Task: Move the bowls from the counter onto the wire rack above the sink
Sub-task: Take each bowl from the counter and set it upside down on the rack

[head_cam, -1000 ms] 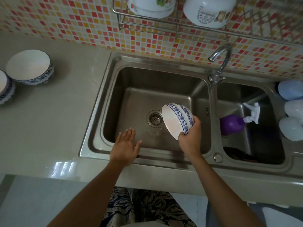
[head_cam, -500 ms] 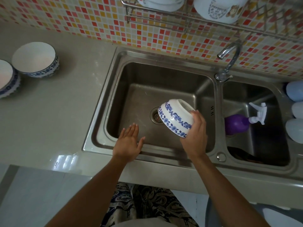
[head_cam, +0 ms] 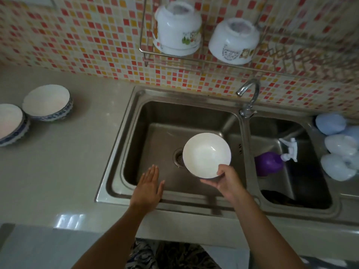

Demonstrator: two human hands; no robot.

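Two basins make up the steel sink [head_cam: 136, 105], set in a beige counter [head_cam: 58, 171]. Higher up, the wire rack [head_cam: 174, 61] carries two upturned white bowls. Two blue-rimmed bowls [head_cam: 46, 102] sit far left on the counter. Over the big basin, the right hand [head_cam: 227, 181] grips a white bowl [head_cam: 206, 154] by its near rim, mouth up. Beside it, the left hand [head_cam: 147, 189] hovers flat, fingers straight, holding nothing.

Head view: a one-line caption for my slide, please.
Right hand holds a white bowl mouth-up over the sink; left hand open at its front rim.
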